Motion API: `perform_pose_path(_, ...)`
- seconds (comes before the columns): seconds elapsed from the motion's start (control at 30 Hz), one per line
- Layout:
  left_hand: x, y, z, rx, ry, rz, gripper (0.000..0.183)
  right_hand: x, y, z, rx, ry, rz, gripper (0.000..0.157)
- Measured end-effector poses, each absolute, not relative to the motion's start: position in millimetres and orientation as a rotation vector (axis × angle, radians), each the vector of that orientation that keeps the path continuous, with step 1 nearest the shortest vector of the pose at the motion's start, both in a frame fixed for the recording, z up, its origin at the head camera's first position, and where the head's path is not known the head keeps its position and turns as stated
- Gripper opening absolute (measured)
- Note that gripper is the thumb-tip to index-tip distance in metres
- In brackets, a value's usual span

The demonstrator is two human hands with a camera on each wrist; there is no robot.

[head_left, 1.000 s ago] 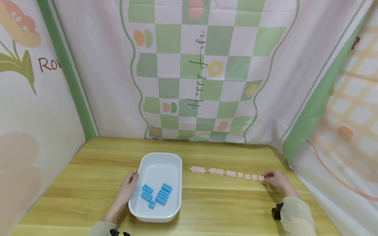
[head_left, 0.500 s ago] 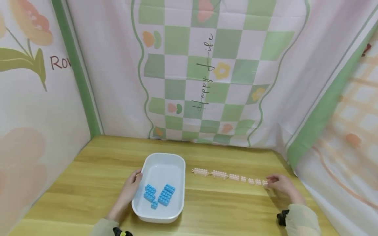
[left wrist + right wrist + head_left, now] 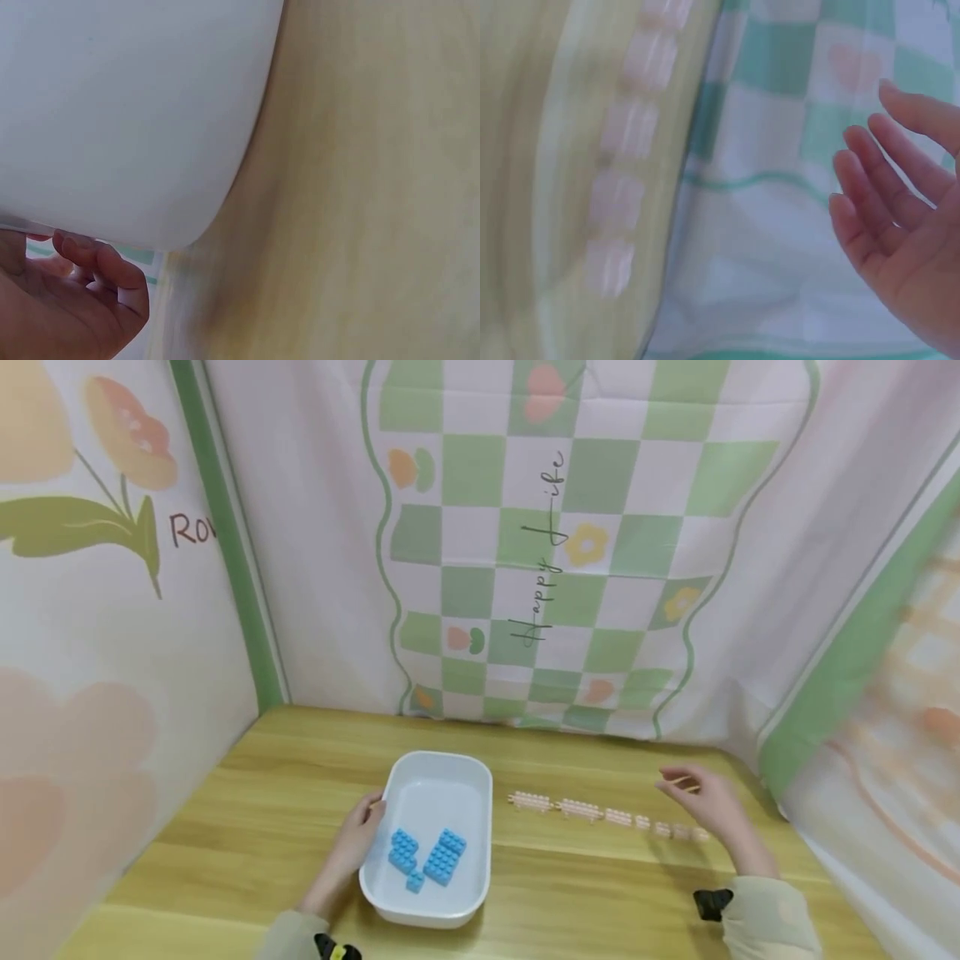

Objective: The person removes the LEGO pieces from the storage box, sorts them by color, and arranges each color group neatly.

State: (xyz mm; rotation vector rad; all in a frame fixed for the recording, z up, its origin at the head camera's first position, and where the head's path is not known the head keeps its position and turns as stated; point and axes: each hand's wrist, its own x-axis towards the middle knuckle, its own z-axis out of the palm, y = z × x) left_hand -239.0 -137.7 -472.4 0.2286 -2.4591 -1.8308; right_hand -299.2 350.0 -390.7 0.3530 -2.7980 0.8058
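Observation:
My left hand [image 3: 356, 839] grips the left rim of a white plastic tub [image 3: 426, 760], thumb over the edge. The left wrist view shows its curled fingers [image 3: 124, 274] at the tub's wall [image 3: 135, 127]. Inside the tub lie several blue building bricks [image 3: 444, 858], studs up. To the right, a row of pale pink building bricks [image 3: 580, 810] runs along the table, longer pieces at the left and small ones at the right. My right hand [image 3: 705, 797] is raised by the row's right end. Its fingers are spread and hold nothing in the right wrist view.
The wooden table [image 3: 585, 902] ends at the back against a hanging checked cloth [image 3: 517, 568]. Printed curtains [image 3: 847, 635] enclose the right side, and a printed panel [image 3: 75, 693] stands at the left.
My right hand has let go of the last small pink brick and risen from the table. My left hand keeps its hold on the tub. The head view has shifted left.

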Motion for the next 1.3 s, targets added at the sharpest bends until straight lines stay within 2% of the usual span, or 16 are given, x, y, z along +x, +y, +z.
perform_pose_path(0.57, -241.8, -137.1, -474.8, 0.227, -2.413, -1.838, 0.043, -313.8, 245.9, -383.2, 0.57, -2.649, 0.964, 0.03)
perform_pose_path(0.87, -241.0, -136.9, -472.3, 0.232, -2.403, -1.855, 0.043, -315.5, 193.5, -392.4, 0.704, -2.673, 1.081, 0.031)
perform_pose_path(1.3, -239.2, -137.0, -469.6, 0.226, -2.402, -1.893, 0.045, -306.5, 122.3, -407.8, 0.882, -2.722, 1.082, 0.023)
